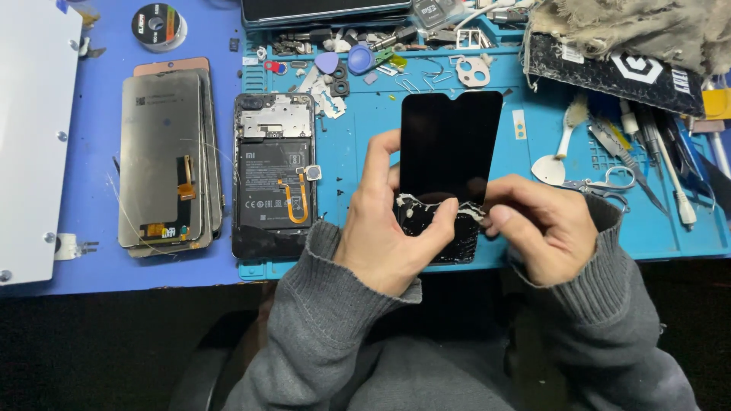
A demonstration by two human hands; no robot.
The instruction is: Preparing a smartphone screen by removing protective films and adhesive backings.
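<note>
Grey ribbed sleeves (320, 304) nearest, both forearms coming up from bottom of frame. Left hand (384, 228) grip closed on the black phone screen panel (449, 152): thumb across its lower front, fingers behind the left edge. Right hand (541, 228) pinches the panel's lower right edge, fingertips closed on it. Panel held upright above the counter (99, 251), notch at top; lower strip cracked, with whitish residue (415, 204) just above the left thumb.

Left of the grip, flat on the teal work mat (365, 114): opened phone body (274, 171), black battery with white label marks, orange flex cable. Further left, stack of screen panels (164, 160) on the blue counter, then a white slab (30, 137).

Right of the grip: scissors (601, 185), white spoon-shaped tool (556, 156), cluster of hand tools (655, 152).

Beyond the grip: blue and purple picks (346, 59), small metal parts, solder reel (158, 24) far left, black pouch with white hexagon logo (617, 68) under a frayed beige cloth (640, 27) far right.
</note>
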